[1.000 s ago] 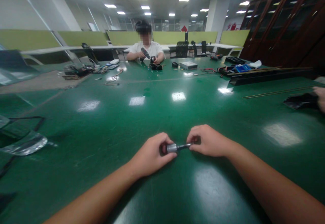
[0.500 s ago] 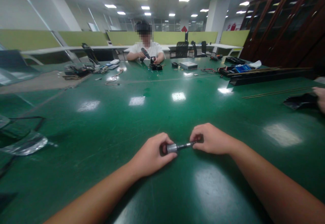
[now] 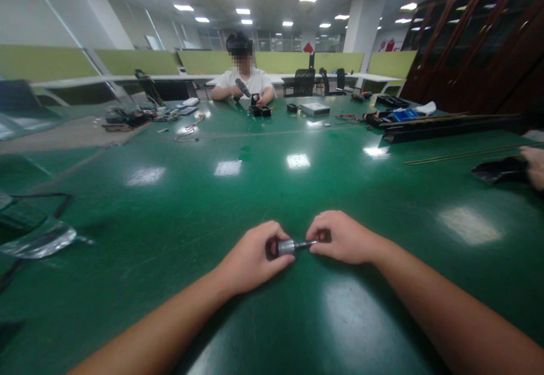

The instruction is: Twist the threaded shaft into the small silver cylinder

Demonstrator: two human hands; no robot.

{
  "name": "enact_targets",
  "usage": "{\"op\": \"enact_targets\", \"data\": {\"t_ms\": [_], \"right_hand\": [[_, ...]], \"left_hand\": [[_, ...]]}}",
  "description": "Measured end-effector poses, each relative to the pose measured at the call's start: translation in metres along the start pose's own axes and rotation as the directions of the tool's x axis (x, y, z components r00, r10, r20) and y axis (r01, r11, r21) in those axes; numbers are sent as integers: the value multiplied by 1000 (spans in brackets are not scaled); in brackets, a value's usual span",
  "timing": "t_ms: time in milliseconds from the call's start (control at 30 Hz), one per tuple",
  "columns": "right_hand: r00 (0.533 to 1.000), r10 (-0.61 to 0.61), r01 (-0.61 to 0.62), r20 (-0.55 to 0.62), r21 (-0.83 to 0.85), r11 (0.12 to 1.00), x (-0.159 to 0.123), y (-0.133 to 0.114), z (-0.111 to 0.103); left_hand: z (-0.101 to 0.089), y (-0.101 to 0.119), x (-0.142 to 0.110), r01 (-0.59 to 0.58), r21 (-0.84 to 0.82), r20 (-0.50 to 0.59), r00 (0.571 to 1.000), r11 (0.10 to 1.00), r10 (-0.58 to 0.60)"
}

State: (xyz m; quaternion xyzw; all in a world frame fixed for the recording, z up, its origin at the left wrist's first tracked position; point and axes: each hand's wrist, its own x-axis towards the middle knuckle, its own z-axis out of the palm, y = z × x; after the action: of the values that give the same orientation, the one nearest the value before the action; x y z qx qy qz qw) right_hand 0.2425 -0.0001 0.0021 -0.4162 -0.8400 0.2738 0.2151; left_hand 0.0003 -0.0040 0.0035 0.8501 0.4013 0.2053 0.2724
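Note:
My left hand (image 3: 250, 259) is closed around a small silver cylinder (image 3: 287, 246) with a thin dark shaft (image 3: 305, 244) sticking out to the right. My right hand (image 3: 340, 237) pinches the far end of that shaft. Both hands rest low on the green table (image 3: 272, 182), close to its near edge, with the part held level between them. What lies inside the left fist is hidden.
Clear plastic bags (image 3: 38, 239) lie at the left. A person in white (image 3: 243, 80) works with a tool at the far side, among small parts. Long black rails (image 3: 446, 126), thin rods (image 3: 459, 154) and another person's hand (image 3: 536, 165) are on the right.
My right hand has slid left along the shaft toward the silver cylinder, so less of the shaft shows. The left hand has stayed put.

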Motion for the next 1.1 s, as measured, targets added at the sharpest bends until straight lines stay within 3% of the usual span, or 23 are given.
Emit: {"op": "enact_targets", "data": {"t_ms": [200,1100], "right_hand": [[993,-95,92,-71,-54,994,8,-9,19],[990,-117,114,-74,-46,992,6,-9,17]], "left_hand": [[0,1,1,-70,11,-34,997,998,70],[-1,7,2,21,9,25,999,1000,-21]]}}
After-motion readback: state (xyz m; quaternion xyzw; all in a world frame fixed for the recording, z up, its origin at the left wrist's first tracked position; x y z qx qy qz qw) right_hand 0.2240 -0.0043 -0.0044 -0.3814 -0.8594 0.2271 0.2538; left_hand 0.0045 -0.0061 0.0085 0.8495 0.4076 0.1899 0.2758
